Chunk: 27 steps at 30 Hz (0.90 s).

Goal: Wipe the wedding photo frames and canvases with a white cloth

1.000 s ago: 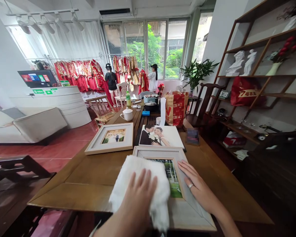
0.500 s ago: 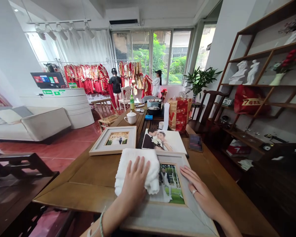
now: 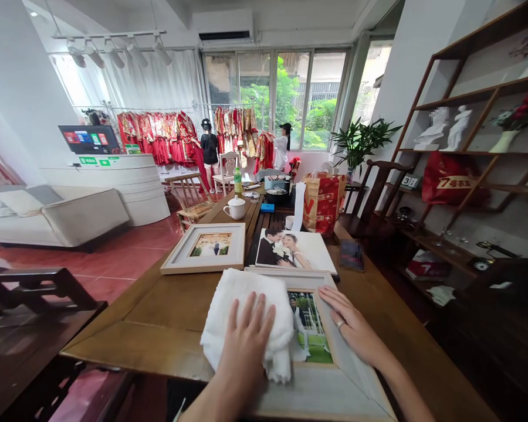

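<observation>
My left hand (image 3: 246, 346) lies with spread fingers on a folded white towel (image 3: 246, 299), its thumb hidden. The towel covers the left part of a picture frame (image 3: 290, 390) with a wide pale border, which lies flat near the table's front edge. Inside it is a photo (image 3: 317, 328) of a person on green grass. My right hand (image 3: 354, 325), a ring on one finger, rests flat along the frame's right border. Just beyond are a second framed photo (image 3: 210, 245) on the left and a frameless couple's portrait (image 3: 293, 249).
Farther along the wooden table (image 3: 158, 310) stand a lidded white cup (image 3: 235, 208), a green-capped bottle (image 3: 237, 179), a blue box (image 3: 267, 207) and a red paper bag (image 3: 323, 202). A blurred dark item (image 3: 351, 254) lies at the right. Two people stand by the clothes racks.
My left hand and the towel have shifted slightly toward me, and the towel's lower edge hangs lower over the frame. My right hand has moved slightly up along the border.
</observation>
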Motion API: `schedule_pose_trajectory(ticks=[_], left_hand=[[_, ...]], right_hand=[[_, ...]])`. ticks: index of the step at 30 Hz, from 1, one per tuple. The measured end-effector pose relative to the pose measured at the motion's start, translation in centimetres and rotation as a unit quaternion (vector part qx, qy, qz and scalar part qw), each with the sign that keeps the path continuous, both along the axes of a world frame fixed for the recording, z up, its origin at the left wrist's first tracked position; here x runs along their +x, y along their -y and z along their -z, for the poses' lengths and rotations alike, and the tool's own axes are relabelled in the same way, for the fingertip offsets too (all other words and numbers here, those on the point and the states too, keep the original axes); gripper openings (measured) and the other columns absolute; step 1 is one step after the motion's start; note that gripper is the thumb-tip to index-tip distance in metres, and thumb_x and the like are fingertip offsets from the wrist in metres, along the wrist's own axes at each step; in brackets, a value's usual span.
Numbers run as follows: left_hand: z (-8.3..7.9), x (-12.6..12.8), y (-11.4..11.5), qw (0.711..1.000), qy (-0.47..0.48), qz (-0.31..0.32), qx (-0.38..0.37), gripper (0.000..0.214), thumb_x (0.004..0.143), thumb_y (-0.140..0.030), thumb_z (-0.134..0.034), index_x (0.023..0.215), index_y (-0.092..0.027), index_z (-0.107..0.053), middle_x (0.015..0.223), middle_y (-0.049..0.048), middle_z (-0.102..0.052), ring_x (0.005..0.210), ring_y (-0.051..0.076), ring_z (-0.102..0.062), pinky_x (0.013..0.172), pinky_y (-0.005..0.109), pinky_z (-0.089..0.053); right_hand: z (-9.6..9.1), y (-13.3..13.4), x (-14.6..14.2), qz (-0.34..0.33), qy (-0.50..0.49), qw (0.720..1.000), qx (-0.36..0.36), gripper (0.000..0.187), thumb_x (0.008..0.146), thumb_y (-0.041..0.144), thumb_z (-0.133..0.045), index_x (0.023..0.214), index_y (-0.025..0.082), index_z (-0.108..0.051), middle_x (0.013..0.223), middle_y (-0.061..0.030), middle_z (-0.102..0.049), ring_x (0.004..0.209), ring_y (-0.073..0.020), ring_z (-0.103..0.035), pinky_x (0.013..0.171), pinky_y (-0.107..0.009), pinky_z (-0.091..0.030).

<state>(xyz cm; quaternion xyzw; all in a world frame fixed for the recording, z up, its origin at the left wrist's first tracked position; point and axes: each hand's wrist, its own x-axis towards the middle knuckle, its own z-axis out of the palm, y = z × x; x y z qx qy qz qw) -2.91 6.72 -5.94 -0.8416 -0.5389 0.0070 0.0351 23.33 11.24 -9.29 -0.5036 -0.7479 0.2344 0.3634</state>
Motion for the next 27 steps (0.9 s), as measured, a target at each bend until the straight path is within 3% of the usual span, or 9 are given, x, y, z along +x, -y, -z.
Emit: schedule_pose_trajectory(ticks=[4,7,10,14,17,20,23,27], left_hand=[[0.7,0.6,3.2,0.995,0.011,0.078,-0.065,0.073,0.073,-0.009,-0.044,0.142,-0.026,-0.025,0.149,0.0076,-0.016,0.136,0.031,-0.009,0.106,0.06,-0.013],[0.2,0.8,3.5,0.99,0.031,0.111,-0.083,0.076,0.072,-0.017,-0.052,0.142,-0.026,-0.023,0.15,0.0076,-0.016,0.137,0.03,-0.009,0.107,0.057,-0.012],[-1.1,1.1,1.1,0.993,0.044,0.087,-0.059,0.081,0.067,-0.022,-0.058,0.141,-0.025,-0.025,0.15,0.008,-0.019,0.137,0.029,-0.01,0.109,0.053,-0.009],[-3.1,1.5,-3.6,1.0,0.024,0.01,-0.01,0.079,0.067,-0.014,-0.055,0.14,-0.023,-0.027,0.149,0.0096,-0.022,0.136,0.028,-0.015,0.109,0.049,-0.013],[-3.7,1.7,-4.9,0.999,-0.012,-0.035,0.015,0.076,0.069,-0.008,-0.052,0.141,-0.019,-0.028,0.148,0.014,-0.022,0.135,0.032,-0.015,0.107,0.052,-0.017],[-3.9,1.6,-2.8,0.997,-0.057,-0.043,-0.02,0.074,0.069,-0.009,-0.054,0.14,-0.017,-0.031,0.146,0.0181,-0.025,0.133,0.038,-0.016,0.103,0.057,-0.02],[-4.1,0.7,1.6,0.99,-0.082,-0.023,-0.109,0.078,0.067,-0.013,-0.059,0.14,-0.018,-0.03,0.145,0.0198,-0.026,0.132,0.042,-0.018,0.1,0.061,-0.024],[-4.4,-1.0,6.5,0.977,-0.073,0.034,-0.197,0.071,0.076,-0.004,-0.04,0.141,-0.029,-0.026,0.145,0.0114,-0.029,0.133,0.034,-0.022,0.099,0.057,-0.031]], right_hand=[[0.6,0.2,0.1,-0.003,-0.011,1.0,0.01,0.044,0.087,0.017,-0.037,0.127,0.025,-0.052,0.139,-0.0063,-0.045,0.132,-0.0223,-0.035,0.111,-0.052,-0.022],[0.8,0.2,0.3,-0.008,-0.019,1.0,0.015,0.044,0.088,0.016,-0.036,0.127,0.027,-0.052,0.138,-0.0053,-0.046,0.132,-0.022,-0.035,0.111,-0.052,-0.021],[0.8,0.2,0.5,-0.025,-0.023,0.999,0.023,0.045,0.087,0.015,-0.035,0.127,0.028,-0.051,0.139,-0.0041,-0.045,0.132,-0.0216,-0.034,0.111,-0.052,-0.021],[0.8,0.3,0.6,-0.034,-0.02,0.999,0.024,0.047,0.086,0.014,-0.036,0.128,0.028,-0.049,0.14,-0.0042,-0.043,0.133,-0.0216,-0.033,0.111,-0.052,-0.021],[0.7,0.3,0.5,-0.024,-0.019,0.999,0.018,0.048,0.085,0.012,-0.036,0.128,0.027,-0.05,0.14,-0.0048,-0.044,0.133,-0.0214,-0.033,0.111,-0.052,-0.021],[0.7,0.3,0.3,-0.012,-0.022,0.999,0.02,0.049,0.084,0.01,-0.035,0.127,0.027,-0.051,0.138,-0.0047,-0.045,0.132,-0.0207,-0.035,0.111,-0.052,-0.021],[0.7,0.3,0.2,-0.002,-0.022,1.0,0.021,0.05,0.083,0.009,-0.035,0.127,0.026,-0.051,0.138,-0.0048,-0.046,0.131,-0.0202,-0.035,0.111,-0.051,-0.021],[0.7,0.3,0.2,-0.003,-0.02,1.0,0.021,0.05,0.082,0.01,-0.034,0.127,0.025,-0.051,0.138,-0.0059,-0.046,0.131,-0.0206,-0.036,0.111,-0.051,-0.022]])
